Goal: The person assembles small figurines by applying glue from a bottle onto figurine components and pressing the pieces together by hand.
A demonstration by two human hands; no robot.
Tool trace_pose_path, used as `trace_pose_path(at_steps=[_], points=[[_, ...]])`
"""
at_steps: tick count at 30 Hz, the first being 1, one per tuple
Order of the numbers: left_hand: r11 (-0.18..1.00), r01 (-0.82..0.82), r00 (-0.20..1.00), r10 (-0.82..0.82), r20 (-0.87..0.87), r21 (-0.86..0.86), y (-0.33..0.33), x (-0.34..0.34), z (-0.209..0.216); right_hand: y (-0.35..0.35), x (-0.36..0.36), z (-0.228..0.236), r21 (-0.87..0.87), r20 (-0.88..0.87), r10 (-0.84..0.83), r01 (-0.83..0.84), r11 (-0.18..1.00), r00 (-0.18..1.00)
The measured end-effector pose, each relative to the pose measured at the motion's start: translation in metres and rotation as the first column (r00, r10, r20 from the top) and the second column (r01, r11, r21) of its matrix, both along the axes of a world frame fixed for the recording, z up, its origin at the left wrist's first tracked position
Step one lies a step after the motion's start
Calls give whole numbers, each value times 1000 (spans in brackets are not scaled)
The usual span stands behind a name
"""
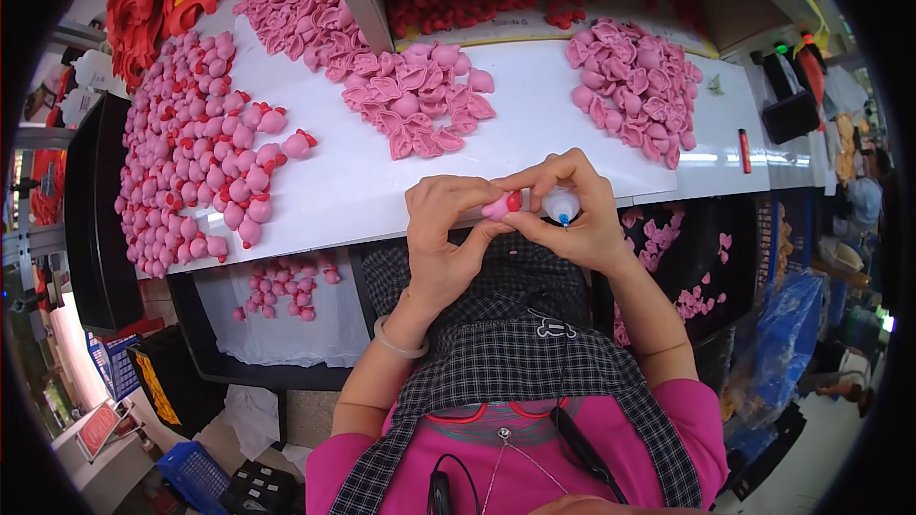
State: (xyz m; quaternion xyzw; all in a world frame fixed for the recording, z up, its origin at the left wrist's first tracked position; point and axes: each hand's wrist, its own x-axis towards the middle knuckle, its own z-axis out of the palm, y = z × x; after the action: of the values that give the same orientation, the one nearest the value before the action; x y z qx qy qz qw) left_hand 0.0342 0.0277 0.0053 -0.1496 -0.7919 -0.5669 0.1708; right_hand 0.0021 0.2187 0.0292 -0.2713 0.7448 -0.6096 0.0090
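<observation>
Right by the smooth white table point(334, 176)'s near edge, there's this little rounded pink piece with a red end point(498, 209), pinched thumb-and-forefinger by the left hand point(442, 240) and right hand point(595, 221); the right's also cradling a translucent blue-tipped plastic bottle point(560, 200).

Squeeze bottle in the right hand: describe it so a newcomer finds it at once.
Start at the near edge of the white worktop, where the left hand and right hand meet at a pink-and-red piece. Just right of that piece, within the right hand's curl, is the squeeze bottle. Its translucent whitish body and blue tip set it apart from the heaped pink-and-red pieces.
</observation>
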Motion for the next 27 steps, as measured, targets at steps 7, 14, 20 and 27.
trace_pose_path(at_steps=[7, 14, 20, 27], points=[[999, -21, 999, 20, -35, -33, 1, 2, -2, -2, 2, -2, -11, 14, -4, 4, 1000, 1000], [998, -28, 999, 25, -45, -52, 2, 3, -3, -2, 2, 1, -20, 34, -8, 9, 1000, 999], [701, 124, 889, -393, 235, 702, 6, 6, -8, -2, -1, -3, -137, 22, -26, 29, 990, 999], [648, 116, 867, -436, 242, 752, 6, 5, -13, -1, 2, 1, -63, 7, -27, 27, 998, 1000]])
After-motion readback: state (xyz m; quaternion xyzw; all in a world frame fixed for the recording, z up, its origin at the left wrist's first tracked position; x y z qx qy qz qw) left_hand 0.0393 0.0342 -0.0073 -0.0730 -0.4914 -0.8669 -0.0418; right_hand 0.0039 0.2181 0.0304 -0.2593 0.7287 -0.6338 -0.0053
